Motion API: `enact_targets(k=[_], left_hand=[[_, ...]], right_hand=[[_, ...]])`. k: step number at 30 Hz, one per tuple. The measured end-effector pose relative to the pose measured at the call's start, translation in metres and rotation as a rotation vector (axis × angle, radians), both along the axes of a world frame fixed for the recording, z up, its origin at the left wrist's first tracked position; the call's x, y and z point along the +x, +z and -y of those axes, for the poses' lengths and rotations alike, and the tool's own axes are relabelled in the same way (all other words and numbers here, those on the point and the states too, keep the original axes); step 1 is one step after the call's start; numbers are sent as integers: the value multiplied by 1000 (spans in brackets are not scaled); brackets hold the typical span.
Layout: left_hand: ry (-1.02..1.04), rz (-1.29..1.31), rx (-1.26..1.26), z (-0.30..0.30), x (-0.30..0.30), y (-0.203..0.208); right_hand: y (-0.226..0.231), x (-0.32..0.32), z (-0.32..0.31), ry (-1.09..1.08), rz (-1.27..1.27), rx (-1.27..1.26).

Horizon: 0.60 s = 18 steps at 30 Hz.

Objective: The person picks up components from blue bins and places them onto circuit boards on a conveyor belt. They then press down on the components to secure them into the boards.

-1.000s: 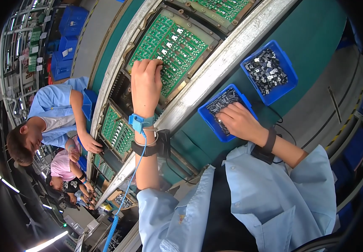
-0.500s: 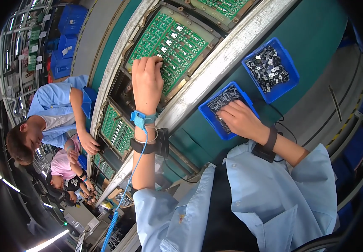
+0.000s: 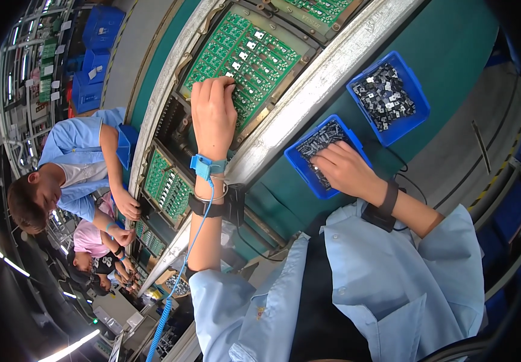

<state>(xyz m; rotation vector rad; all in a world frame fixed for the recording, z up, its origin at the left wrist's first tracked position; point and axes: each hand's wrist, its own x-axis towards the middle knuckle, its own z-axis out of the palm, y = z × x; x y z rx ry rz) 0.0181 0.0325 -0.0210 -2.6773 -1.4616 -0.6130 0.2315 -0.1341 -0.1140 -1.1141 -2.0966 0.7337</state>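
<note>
A: Where is the board (image 3: pixel 272 67) placed?
B: Partly covered by the left hand (image 3: pixel 214 114), bulk up-right of it. Grip can't be told; tips are hidden.
A: Right hand (image 3: pixel 346 170)?
B: Dipped among parts (image 3: pixel 324 136) in the nearer bin (image 3: pixel 301 175); grip can't be told either.

From my distant place, I am seeing the long rail (image 3: pixel 330 75) looking like bare metal, rough and scratched, while the green circuit board (image 3: pixel 266 69) is showing a slightly glossy face. The near blue bins (image 3: pixel 408 127) are appearing as smooth plastic with soft shine, the green tabletop (image 3: pixel 453 72) is looking matt, and the jacket (image 3: pixel 384 277) is resembling matt cloth.
</note>
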Motion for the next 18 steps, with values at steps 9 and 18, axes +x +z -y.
enact_targets(k=[9, 18], left_hand=[[-64, -37, 5, -3, -4, -1], [-60, -36, -3, -5, -3, -3]], right_hand=[[-2, 0, 1, -4, 0, 8], [-3, 0, -1, -8, -9, 16]])
